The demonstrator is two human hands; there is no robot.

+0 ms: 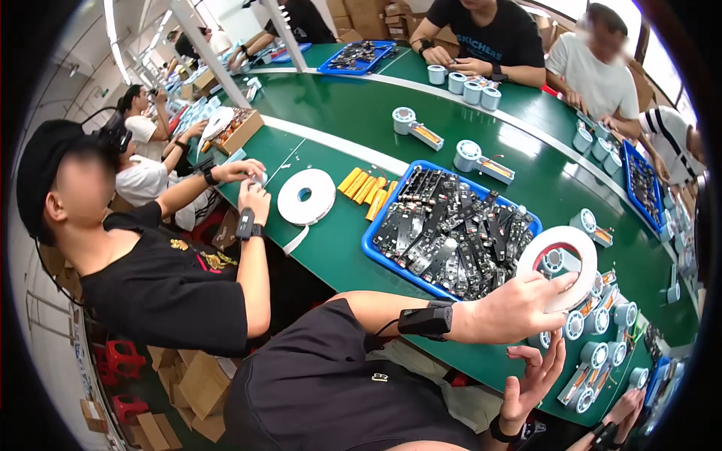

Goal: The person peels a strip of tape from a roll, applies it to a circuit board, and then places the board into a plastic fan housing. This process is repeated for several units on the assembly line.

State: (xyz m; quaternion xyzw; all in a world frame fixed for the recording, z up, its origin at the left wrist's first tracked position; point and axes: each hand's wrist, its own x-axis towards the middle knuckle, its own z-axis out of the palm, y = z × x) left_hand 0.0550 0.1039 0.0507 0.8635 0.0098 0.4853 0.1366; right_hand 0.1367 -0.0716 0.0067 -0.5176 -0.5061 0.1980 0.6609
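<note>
Tape roll (587, 259) gripped in left hand (515, 307); right hand (530, 379) open, at six o'clock. Likely midway: blue units (598, 321) look built, ten o'clock boards (451, 237) left.

A tray (406, 275) is resting on the worktop (338, 101), and circuit boards (451, 233) are lying in it. Left of the tray, a flat roll (322, 197) is lying, with cylindrical cells (365, 186) sitting between. Behind the tray, two fan units (468, 155) are lying; right of it, clustered fans (598, 319) are sitting. The left hand (519, 308) is holding a second roll (587, 259) at the tray's right end; the right hand (532, 376) is hovering nearer the person.
</note>
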